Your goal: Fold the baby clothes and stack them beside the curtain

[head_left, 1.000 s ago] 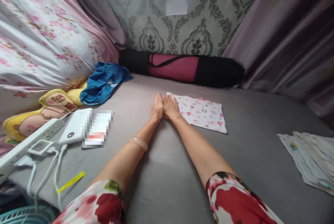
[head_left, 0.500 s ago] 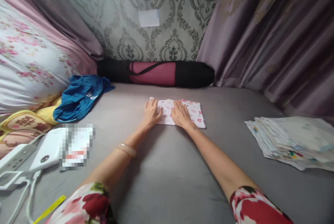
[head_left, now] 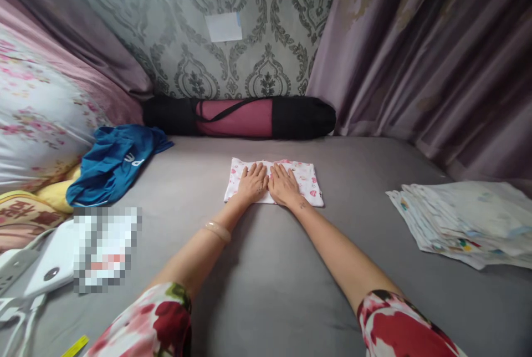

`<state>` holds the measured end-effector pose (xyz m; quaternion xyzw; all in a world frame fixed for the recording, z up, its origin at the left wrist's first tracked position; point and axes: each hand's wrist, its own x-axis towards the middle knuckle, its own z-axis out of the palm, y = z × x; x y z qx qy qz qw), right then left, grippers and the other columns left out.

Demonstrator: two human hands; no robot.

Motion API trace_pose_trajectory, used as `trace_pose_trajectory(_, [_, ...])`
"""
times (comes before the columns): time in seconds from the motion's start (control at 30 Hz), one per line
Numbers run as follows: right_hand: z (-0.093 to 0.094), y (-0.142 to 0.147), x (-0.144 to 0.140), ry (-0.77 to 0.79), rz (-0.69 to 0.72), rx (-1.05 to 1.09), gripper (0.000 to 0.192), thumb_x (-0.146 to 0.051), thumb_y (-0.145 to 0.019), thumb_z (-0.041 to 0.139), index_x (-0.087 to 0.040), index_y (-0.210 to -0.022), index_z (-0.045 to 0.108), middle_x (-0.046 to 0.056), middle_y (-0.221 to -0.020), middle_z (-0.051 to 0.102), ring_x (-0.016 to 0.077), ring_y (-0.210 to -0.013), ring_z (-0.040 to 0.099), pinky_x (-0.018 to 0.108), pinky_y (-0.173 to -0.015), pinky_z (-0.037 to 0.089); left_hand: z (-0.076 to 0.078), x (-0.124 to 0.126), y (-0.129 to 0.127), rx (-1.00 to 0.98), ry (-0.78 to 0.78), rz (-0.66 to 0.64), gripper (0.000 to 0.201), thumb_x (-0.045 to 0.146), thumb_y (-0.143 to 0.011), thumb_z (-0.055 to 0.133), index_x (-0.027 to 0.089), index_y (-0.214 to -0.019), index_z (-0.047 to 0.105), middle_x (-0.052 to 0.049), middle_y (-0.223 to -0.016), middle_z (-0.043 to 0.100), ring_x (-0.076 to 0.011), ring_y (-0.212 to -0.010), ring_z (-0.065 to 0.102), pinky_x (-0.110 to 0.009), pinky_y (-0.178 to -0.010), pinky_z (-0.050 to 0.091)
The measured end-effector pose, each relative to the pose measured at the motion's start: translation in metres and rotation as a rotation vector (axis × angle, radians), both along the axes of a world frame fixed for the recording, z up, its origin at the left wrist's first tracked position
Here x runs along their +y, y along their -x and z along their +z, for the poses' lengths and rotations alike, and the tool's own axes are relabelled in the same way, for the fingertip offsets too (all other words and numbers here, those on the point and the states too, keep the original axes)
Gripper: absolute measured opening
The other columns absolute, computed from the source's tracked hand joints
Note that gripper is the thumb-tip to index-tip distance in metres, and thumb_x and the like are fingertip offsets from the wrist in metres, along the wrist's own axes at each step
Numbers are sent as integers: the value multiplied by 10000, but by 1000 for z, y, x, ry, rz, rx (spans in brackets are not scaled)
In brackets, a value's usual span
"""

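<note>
A folded white cloth (head_left: pixel 307 182) with pink and red prints lies flat on the grey sheet (head_left: pixel 266 279). My left hand (head_left: pixel 252 182) rests palm down on its left-middle part, fingers stretched out and pointing away from me. Close beside it, my right hand (head_left: pixel 284 184) also lies flat on the cloth, fingers extended. Both thumbs are near each other at the cloth's middle. The hands cover the centre of the print.
To the right sits a stack of folded pale cloths (head_left: pixel 469 218). A black and maroon roll bag (head_left: pixel 235 117) lies along the wall. On the left are a blue garment (head_left: pixel 114 163), a yellow cushion (head_left: pixel 25 210), a white power bank (head_left: pixel 58 263) and cables (head_left: pixel 31 318).
My left hand has slid right from the cloth's left edge to beside my right hand. The view has shifted slightly to the right.
</note>
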<state>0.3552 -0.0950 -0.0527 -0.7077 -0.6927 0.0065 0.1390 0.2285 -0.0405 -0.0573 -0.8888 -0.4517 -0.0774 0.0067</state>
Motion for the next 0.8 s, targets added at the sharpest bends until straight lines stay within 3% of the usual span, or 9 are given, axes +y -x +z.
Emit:
trace_pose_trajectory(0.13, [7, -4, -1, 7, 5, 10, 548, -294, -963, 262, -77, -1453, 379, 120, -1543, 320, 239, -1429, 248, 437, -1162, 137, 8, -1, 4, 17, -30, -19, 513, 344, -991, 235, 142, -1433, 400, -117, -1530, 352, -270, -1422, 290, -498, -1153, 216])
trace_pose_trajectory(0.27, [11, -16, -6, -46, -61, -5, 552, -291, -964, 267, -55, -1452, 372, 132, -1540, 323, 237, -1437, 229, 426, -1172, 91, 12, 1, 16, -22, -102, 50, 508, 326, -991, 228, 108, -1413, 408, -142, -1506, 386, -268, -1422, 286, -495, -1164, 181])
trace_pose_trajectory(0.5, [2, -22, -10, -23, -83, -30, 551, -286, -956, 282, -61, -1451, 374, 132, -1545, 310, 228, -1437, 232, 427, -1175, 71, 1, 6, 23, -58, -30, 87, 479, 316, -975, 268, 144, -1397, 414, -154, -1496, 394, -284, -1404, 314, -519, -1143, 213])
trace_pose_trajectory(0.8, [19, -46, -22, 65, -69, -15, 596, -332, -975, 239, -23, -1481, 297, 141, -1564, 256, 244, -1451, 190, 405, -1179, 94, 13, 7, 40, -107, -5, 136, 522, 366, -981, 245, 120, -1405, 423, -154, -1517, 362, -276, -1440, 247, -499, -1175, 145])
